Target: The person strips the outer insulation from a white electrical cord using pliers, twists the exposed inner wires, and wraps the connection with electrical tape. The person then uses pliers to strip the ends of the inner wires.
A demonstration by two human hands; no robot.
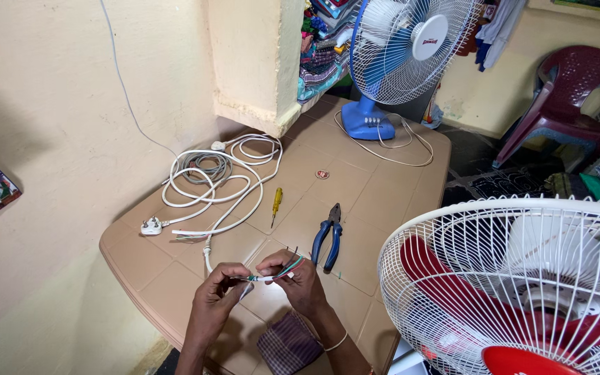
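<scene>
My left hand [218, 295] and my right hand [296, 278] both pinch the stripped end of a white cable [206, 257] above the near part of the brown table [355, 187]. Thin coloured wires [288, 267], red and green among them, fan out from the cable end between my right fingers. The cable runs back to a loose coil [210, 177] with a white plug [151, 226] at the table's left. Blue-handled pliers [328, 236] lie just right of my hands. A small yellow screwdriver [276, 203] lies beyond them.
A blue-and-white table fan [404, 55] stands at the far edge with its cord looped beside it. A red-bladed fan in a white grille [522, 285] fills the near right. A checked cloth [288, 344] lies under my wrists. A maroon plastic chair [571, 97] stands far right.
</scene>
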